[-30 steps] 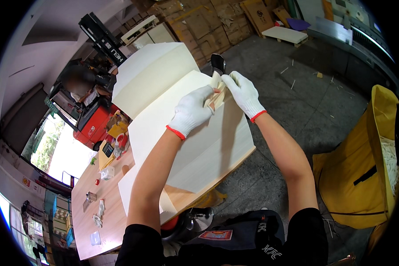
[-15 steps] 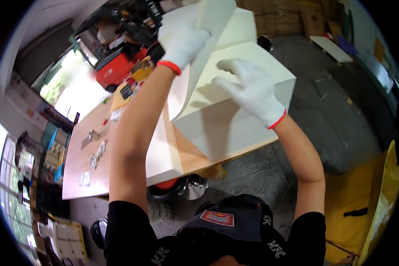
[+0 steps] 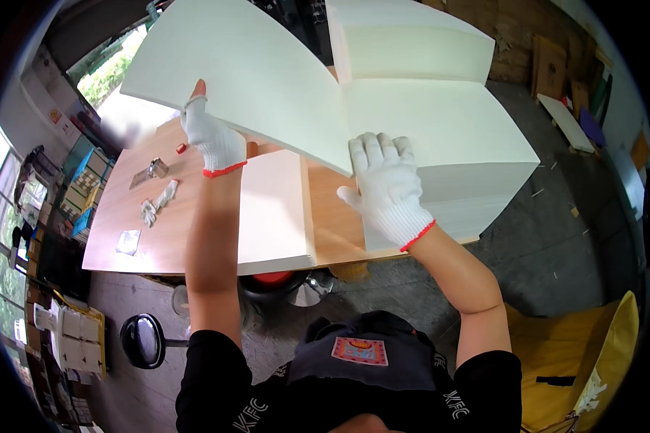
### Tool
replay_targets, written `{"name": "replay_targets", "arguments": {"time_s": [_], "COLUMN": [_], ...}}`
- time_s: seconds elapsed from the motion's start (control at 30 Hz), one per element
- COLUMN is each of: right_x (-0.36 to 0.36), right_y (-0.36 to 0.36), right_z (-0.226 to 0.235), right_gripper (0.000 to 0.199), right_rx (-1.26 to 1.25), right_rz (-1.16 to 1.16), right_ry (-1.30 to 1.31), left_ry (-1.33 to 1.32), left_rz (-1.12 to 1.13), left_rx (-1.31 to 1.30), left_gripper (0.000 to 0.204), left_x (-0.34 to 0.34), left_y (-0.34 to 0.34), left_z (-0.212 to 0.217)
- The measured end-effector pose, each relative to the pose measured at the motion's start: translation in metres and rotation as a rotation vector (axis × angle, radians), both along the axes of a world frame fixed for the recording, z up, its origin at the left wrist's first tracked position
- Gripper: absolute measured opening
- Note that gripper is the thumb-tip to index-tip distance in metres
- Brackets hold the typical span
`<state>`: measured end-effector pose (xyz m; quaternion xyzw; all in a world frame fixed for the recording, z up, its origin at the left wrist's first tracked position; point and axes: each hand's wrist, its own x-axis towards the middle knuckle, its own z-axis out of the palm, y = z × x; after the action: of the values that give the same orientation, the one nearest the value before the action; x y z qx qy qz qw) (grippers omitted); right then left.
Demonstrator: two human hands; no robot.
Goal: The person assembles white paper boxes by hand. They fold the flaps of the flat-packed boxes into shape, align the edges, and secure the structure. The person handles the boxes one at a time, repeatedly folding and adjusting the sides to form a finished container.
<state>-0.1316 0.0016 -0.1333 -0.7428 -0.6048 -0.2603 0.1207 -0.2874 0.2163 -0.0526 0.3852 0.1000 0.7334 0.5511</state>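
My left hand (image 3: 217,144), in a white knitted glove with a red cuff, grips the near edge of a thick sheaf of large white paper sheets (image 3: 242,72). One bare fingertip shows over the edge; the other fingers are hidden behind it. The sheaf slants up and left, its near right corner beside a tall white paper stack (image 3: 448,119). My right hand (image 3: 388,177), gloved the same way, lies on that stack's near left edge with fingers stretched out. Between my arms, a lower white stack (image 3: 273,209) rests on the wooden table (image 3: 336,206).
Another white stack (image 3: 419,50) stands behind the tall one. A crumpled white glove (image 3: 159,202), a metal piece (image 3: 157,168) and a small clear packet (image 3: 128,242) lie on the table's left. A black stool (image 3: 143,340) stands below, and a yellow-sided container (image 3: 570,346) at lower right.
The sheaf in my left hand has swung left and down and now fans out flatter. My right hand has come down from the air onto the tall stack. The view has shifted.
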Motion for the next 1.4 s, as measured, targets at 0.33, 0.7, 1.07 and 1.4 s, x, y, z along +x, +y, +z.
{"name": "replay_targets", "arguments": {"time_s": [0.33,0.7,1.07,1.4], "right_x": [0.005,0.004,-0.064,-0.069], "right_y": [-0.005,-0.005,0.022,0.101], "right_z": [0.002,0.005,0.030,-0.050], "right_gripper": [0.074,0.077,0.079,0.045], "right_rx": [0.062,-0.003,0.282,0.411], "right_rz": [0.111,0.077,0.498,0.497], "right_ry": [-0.010,-0.007,0.069,1.187], "left_ry": [-0.170,-0.219,-0.284,1.020], "left_rz": [-0.019,-0.049,0.008,0.439], "left_rx": [-0.207,-0.136,-0.162,0.411], "left_gripper": [0.048,0.050,0.046,0.073], "left_x": [-0.011,-0.015,-0.057,-0.117], "left_y": [0.000,-0.018,-0.047,-0.036], "left_z": [-0.047,-0.061,-0.056,-0.070]}}
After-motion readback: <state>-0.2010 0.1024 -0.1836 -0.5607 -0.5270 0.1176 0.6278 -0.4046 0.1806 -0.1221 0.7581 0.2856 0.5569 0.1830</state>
